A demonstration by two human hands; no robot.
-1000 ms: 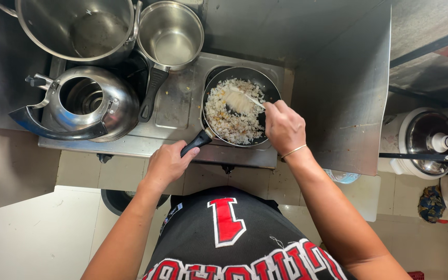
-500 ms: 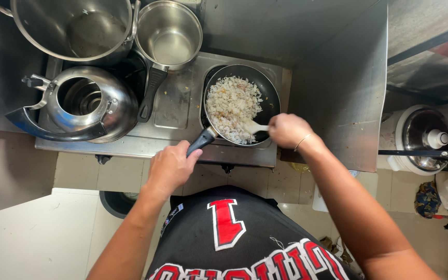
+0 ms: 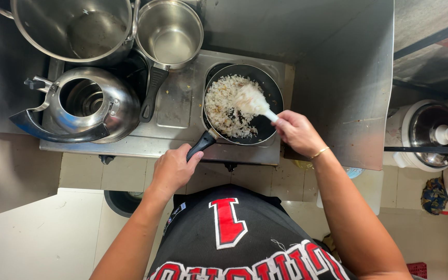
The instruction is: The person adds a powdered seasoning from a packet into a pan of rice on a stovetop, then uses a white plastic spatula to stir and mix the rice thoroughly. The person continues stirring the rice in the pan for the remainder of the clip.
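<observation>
A black frying pan (image 3: 270, 91) full of pale fried rice (image 3: 224, 106) sits on the right burner of a steel stove (image 3: 175, 106). My left hand (image 3: 172, 168) grips the pan's black handle (image 3: 201, 144) at the stove's front edge. My right hand (image 3: 297, 132) holds a white spatula (image 3: 252, 101), whose blurred blade lies in the rice near the pan's middle.
A steel kettle (image 3: 86, 106) without a lid stands on the left burner. A large pot (image 3: 73, 26) and a small saucepan (image 3: 169, 33) stand behind. A steel panel (image 3: 348, 78) flanks the stove on the right. A rice cooker (image 3: 426, 132) sits on the floor at right.
My right hand has swung the spatula from the pan's near edge back up into the rice, pushing it across the pan. My left hand has stayed on the handle.
</observation>
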